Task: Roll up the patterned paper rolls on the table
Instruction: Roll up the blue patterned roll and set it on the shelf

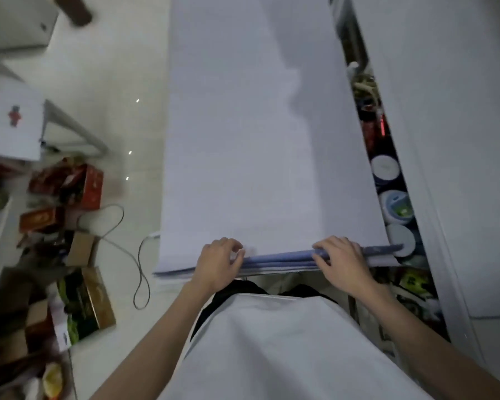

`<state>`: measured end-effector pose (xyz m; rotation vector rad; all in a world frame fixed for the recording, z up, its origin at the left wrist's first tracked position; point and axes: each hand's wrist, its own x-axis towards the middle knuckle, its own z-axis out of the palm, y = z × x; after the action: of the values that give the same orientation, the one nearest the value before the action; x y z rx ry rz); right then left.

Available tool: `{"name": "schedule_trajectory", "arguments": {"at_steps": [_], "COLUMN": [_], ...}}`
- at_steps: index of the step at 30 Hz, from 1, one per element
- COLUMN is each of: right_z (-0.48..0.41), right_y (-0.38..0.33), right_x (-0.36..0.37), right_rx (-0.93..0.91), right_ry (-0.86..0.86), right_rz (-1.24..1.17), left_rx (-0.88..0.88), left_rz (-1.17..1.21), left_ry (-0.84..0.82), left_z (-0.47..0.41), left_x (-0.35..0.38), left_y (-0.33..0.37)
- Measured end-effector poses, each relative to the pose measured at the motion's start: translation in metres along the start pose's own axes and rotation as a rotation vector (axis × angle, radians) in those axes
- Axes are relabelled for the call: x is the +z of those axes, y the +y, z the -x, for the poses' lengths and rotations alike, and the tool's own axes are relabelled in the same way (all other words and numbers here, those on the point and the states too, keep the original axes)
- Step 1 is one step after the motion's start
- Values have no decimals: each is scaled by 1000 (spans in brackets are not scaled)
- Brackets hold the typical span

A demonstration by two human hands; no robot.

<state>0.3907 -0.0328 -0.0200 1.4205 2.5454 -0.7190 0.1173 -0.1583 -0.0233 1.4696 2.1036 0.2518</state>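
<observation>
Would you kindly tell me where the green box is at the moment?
In the head view the green box lies on the floor at lower left, just left of the looped cable and nearer the person than the red boxes.

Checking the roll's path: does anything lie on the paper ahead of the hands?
Nothing visible does. The left hand and right hand hold the rolled edge, and the paper ahead shows only a shadow.

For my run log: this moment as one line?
stage: rolling barely started | left hand: grips near edge of patterned paper | right hand: grips same edge | remainder: flat
</observation>
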Motion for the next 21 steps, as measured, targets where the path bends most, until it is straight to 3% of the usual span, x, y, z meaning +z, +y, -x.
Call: {"name": "schedule_trajectory", "arguments": {"at_steps": [5,8,13,18,21], "right_z": [-26,-40,-68,-94,-96], "right_y": [1,0,-6,-5,0], "right_x": [1,-9,-24,-22,-15], "right_rx": [-1,59,90,125,-5], "right_ry": [-174,-159,-57,-41,-41], "right_rz": [57,-73,-184,-270,-149], "left_rx": [-114,-127,37,94,121], "left_rz": [-26,-45,-159,-227,-273], "left_ry": [32,72,281,98,74], "left_z": [21,20,3,-17,-24], "left_x": [0,-3,-10,-16,-15], "left_y": [-26,-31,-28,-38,-39]}}
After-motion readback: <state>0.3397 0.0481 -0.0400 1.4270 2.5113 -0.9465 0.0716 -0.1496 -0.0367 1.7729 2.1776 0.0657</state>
